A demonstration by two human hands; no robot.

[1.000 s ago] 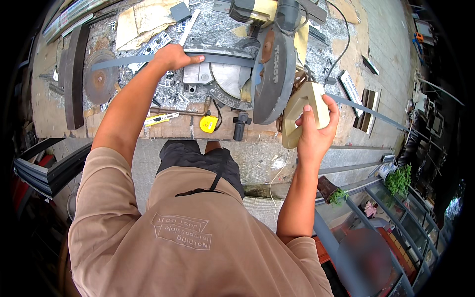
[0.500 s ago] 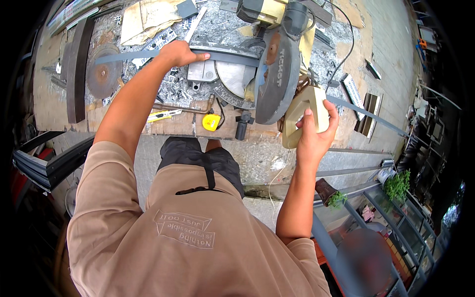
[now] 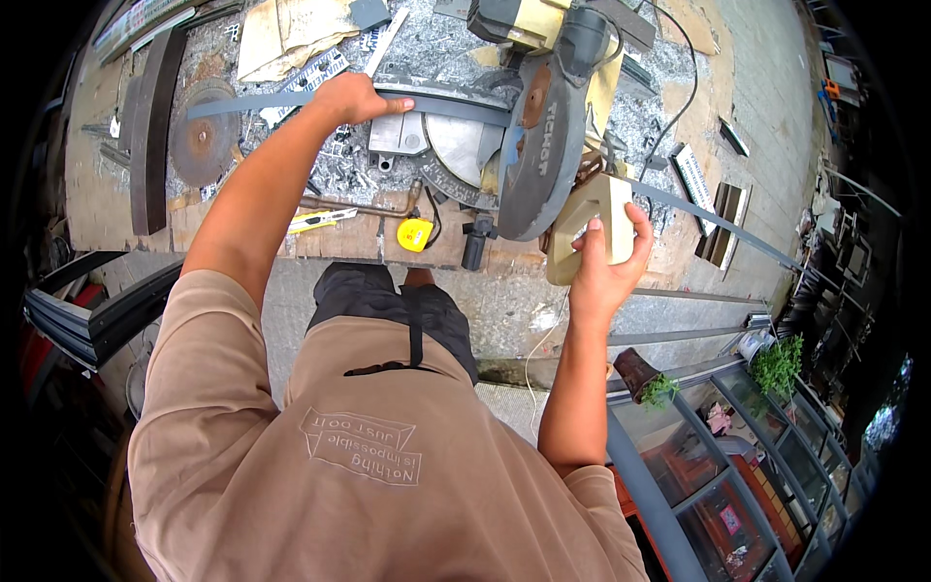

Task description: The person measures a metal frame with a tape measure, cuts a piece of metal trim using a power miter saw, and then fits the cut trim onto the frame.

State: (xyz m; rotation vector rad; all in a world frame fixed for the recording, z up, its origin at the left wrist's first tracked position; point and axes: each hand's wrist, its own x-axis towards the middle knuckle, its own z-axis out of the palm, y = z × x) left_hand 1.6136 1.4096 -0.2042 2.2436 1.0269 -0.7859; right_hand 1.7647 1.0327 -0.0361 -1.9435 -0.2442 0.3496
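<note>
My left hand [image 3: 351, 99] is closed over a long grey metal strip [image 3: 456, 111], pressing it against the back of a mitre saw [image 3: 543, 136]. The strip runs left over a loose round saw blade [image 3: 202, 131] and reappears right of the saw. Around the saw's cream handle [image 3: 613, 204] my right hand [image 3: 611, 260] is wrapped, its thumb on the near side. The dark blade guard stands over the saw's round base [image 3: 454, 150] and hides the strip's middle. Whether the blade touches the strip I cannot tell.
Near the bench's front edge lie a yellow tape measure [image 3: 415, 234], a utility knife [image 3: 323, 221] and a black clamp knob [image 3: 475, 242]. A dark bar [image 3: 155, 136] lies at the left. Metal offcuts [image 3: 722, 218] sit at the right, and a black cord [image 3: 690, 82] curves behind.
My right hand and the saw handle have shifted slightly to the left. My left hand stays on the strip in much the same place.
</note>
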